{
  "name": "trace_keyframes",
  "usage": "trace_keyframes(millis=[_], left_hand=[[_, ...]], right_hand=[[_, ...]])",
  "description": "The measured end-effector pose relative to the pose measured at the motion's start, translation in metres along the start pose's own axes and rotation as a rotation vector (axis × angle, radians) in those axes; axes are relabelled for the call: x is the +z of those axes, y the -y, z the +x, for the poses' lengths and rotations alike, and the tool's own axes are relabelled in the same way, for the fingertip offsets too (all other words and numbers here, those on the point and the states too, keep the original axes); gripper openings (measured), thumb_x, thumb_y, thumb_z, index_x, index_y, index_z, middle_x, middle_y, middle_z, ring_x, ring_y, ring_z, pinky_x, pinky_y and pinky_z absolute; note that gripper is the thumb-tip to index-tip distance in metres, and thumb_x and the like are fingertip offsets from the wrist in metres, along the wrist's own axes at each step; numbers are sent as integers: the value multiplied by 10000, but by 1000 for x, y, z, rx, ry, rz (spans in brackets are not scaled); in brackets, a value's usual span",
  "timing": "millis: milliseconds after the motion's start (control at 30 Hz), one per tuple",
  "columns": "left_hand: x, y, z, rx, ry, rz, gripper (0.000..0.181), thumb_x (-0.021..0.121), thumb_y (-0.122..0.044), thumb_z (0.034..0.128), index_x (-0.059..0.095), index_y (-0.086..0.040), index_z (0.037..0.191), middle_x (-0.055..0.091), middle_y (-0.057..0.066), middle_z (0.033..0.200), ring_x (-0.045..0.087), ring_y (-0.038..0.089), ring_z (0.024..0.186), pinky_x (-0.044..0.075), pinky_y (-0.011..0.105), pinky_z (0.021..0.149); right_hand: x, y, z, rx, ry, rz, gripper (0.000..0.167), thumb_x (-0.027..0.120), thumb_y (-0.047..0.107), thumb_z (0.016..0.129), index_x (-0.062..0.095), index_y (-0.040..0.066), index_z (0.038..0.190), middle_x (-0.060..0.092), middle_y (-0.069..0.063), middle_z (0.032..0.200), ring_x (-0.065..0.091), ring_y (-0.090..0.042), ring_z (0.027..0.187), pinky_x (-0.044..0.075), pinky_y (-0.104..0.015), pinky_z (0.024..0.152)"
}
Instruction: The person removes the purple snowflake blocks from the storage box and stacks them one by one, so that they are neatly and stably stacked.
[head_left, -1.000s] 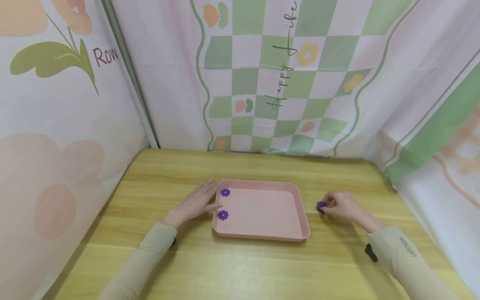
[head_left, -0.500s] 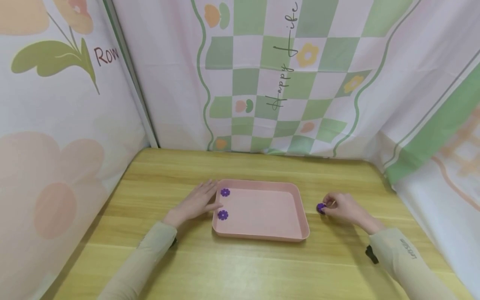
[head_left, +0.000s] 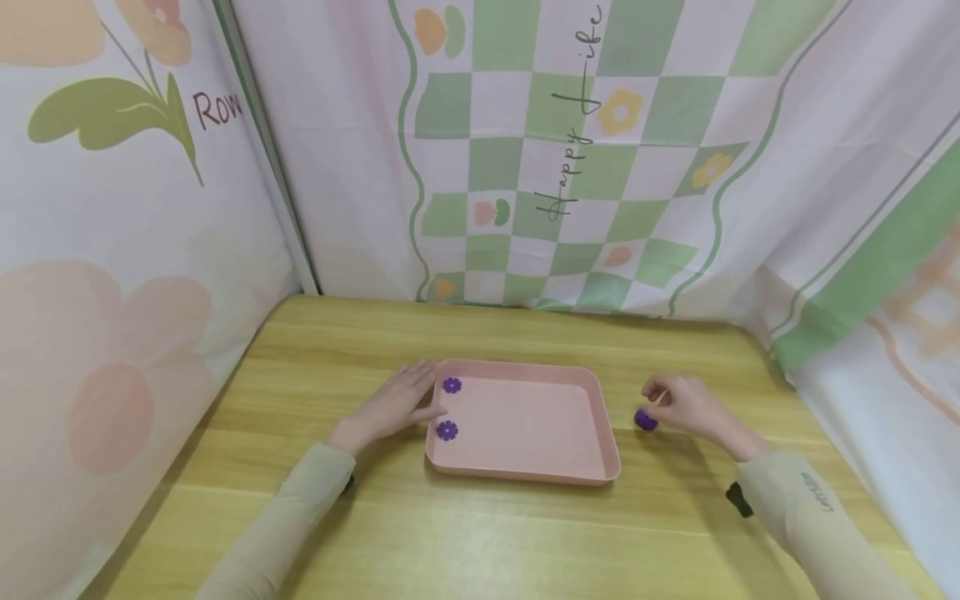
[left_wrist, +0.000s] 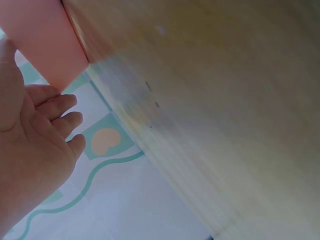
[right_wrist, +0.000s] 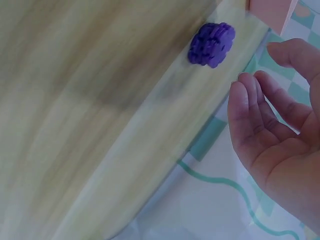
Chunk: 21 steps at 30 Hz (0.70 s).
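My left hand (head_left: pixel 390 404) rests at the left rim of a pink tray (head_left: pixel 528 429), its thumb reaching over the edge and its fingers extended along the outside. Inside the tray, near that rim, lie two purple flower-shaped pieces, one at the back (head_left: pixel 452 385) and one nearer (head_left: pixel 447 431). Right of the tray, a small stack of purple flower-shaped pieces (right_wrist: pixel 212 45) stands on the table. Just above it hovers my right hand (head_left: pixel 686 406), thumb and fingers parted. The right wrist view shows nothing between the fingers and a gap to the stack.
The wooden table (head_left: pixel 465 542) reaches back to a checked, printed curtain (head_left: pixel 547 167). Further curtains hang at the left (head_left: pixel 112 350) and right (head_left: pixel 885 333). A dark band (head_left: pixel 738 500) sits under the right sleeve.
My right hand has let go of the purple flower-shaped pieces and lifted slightly, its fingers parting. The left hand and the tray stay as they were.
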<state>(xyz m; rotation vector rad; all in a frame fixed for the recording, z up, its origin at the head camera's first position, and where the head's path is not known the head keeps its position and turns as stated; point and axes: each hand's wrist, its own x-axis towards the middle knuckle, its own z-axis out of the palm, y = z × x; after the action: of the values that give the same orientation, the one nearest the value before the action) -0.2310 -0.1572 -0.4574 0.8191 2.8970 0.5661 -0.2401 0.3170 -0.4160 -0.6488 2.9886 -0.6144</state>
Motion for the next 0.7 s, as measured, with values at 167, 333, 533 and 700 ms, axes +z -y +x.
trace_keyframes(millis=[167,333,533,700], left_hand=[[-1,-1,0,-4,6,8,811,525,-505,988,199,-46,1573,209,184,1644,162,370,1544,110,530,1288],[0,0,1,-3,10,13,814,518,-517,987,198,-53,1574,211,177,1645,162,368,1545,111,530,1288],[1,1,2,-5,11,14,813,510,-524,989,195,-57,1575,204,172,1649,160,364,1546,107,527,1289],[0,1,1,4,7,21,816,510,-528,987,198,-53,1573,206,177,1646,168,371,1543,115,533,1287]], right_hand=[[0,10,8,0,23,4,230,753,127,846,664,-40,977,728,-97,833,669,-132,708,559,-232,623],[2,18,17,-24,19,10,208,739,105,848,666,-42,976,724,-108,854,672,-156,736,549,-214,625],[2,27,27,-65,0,-1,209,740,92,845,668,-39,990,719,-149,911,677,-184,768,567,-246,656],[3,36,35,-86,2,-3,223,741,88,851,663,-42,1015,713,-148,929,683,-200,777,591,-293,673]])
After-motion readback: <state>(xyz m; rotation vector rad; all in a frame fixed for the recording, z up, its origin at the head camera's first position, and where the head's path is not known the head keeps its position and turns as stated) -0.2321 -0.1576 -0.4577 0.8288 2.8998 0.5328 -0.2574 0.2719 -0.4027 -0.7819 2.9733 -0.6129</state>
